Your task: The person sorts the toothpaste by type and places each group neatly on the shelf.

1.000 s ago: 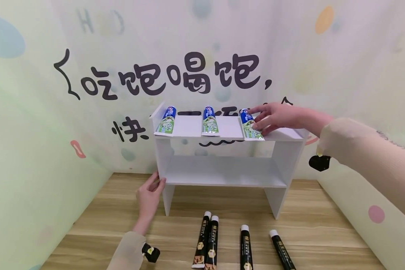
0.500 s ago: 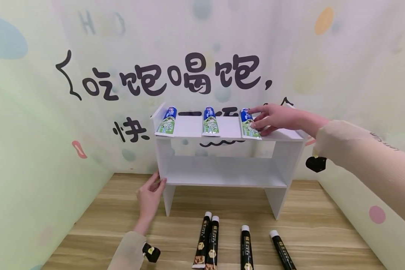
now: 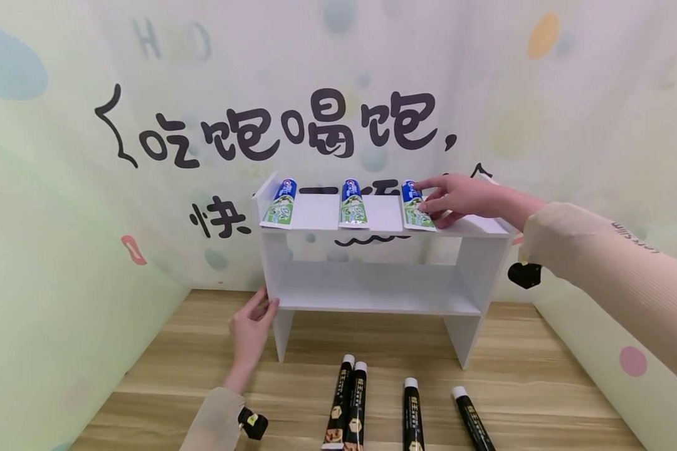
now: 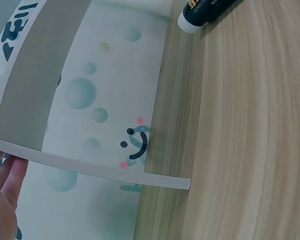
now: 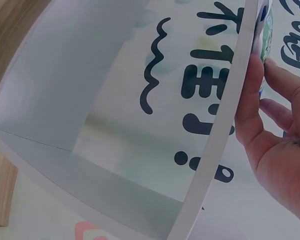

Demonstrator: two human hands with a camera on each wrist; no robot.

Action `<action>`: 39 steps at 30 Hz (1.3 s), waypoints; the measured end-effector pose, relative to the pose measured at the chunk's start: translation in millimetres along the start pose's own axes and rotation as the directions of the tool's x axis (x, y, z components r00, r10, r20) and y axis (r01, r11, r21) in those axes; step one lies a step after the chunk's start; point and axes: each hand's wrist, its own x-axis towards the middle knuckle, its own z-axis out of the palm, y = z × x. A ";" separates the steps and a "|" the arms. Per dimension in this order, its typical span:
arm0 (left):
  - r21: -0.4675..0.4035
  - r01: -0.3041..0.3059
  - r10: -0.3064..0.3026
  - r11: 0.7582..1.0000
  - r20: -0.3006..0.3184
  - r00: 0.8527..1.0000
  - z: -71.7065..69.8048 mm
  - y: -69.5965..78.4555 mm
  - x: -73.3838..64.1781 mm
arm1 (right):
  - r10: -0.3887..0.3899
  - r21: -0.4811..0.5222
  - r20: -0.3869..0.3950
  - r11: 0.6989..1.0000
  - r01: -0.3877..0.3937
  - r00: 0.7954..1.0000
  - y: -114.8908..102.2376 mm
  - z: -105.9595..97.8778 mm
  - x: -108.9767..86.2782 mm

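Note:
A white two-tier shelf point(image 3: 380, 285) stands on the wooden table. My left hand point(image 3: 251, 329) holds its left side panel low down, thumb at the front edge and fingers on the outer side. Three blue-and-green toothpaste tubes lie on the top board: a left tube point(image 3: 281, 203), a middle tube point(image 3: 352, 203) and a right tube point(image 3: 416, 210). At the right tube, my right hand point(image 3: 465, 199) grips its edge with thumb and fingers. In the right wrist view, this hand point(image 5: 285, 135) partly covers the tube point(image 5: 265, 35) beside the board's edge.
Several black tubes with white caps lie on the table in front of the shelf: two side by side point(image 3: 356, 407), one point(image 3: 412, 413) to their right, and a slanted one point(image 3: 472, 416) farthest right. A printed wall point(image 3: 203, 56) stands behind the shelf.
The right toothpaste tube has slid slightly back and straightened under my right hand, so its lower end overhangs the front edge less. My left hand stays on the side panel.

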 end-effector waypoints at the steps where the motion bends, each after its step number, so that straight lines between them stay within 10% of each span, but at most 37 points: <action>1: 0.001 0.001 -0.001 1.000 0.000 1.000 0.0 0.5 -0.1 | 0.001 -0.005 -0.001 1.000 -0.001 1.000 -0.4 0.2 -0.2; 24: 0.053 -0.061 0.063 0.997 -0.030 0.998 -2.4 -0.6 -0.9 | -0.057 -0.077 -0.106 0.996 0.049 0.993 -4.4 12.0 -14.2; 39: 0.032 -0.042 0.042 0.999 -0.007 0.999 1.0 1.5 1.2 | -0.226 -0.142 -0.303 0.971 0.190 0.926 -9.4 45.7 -69.5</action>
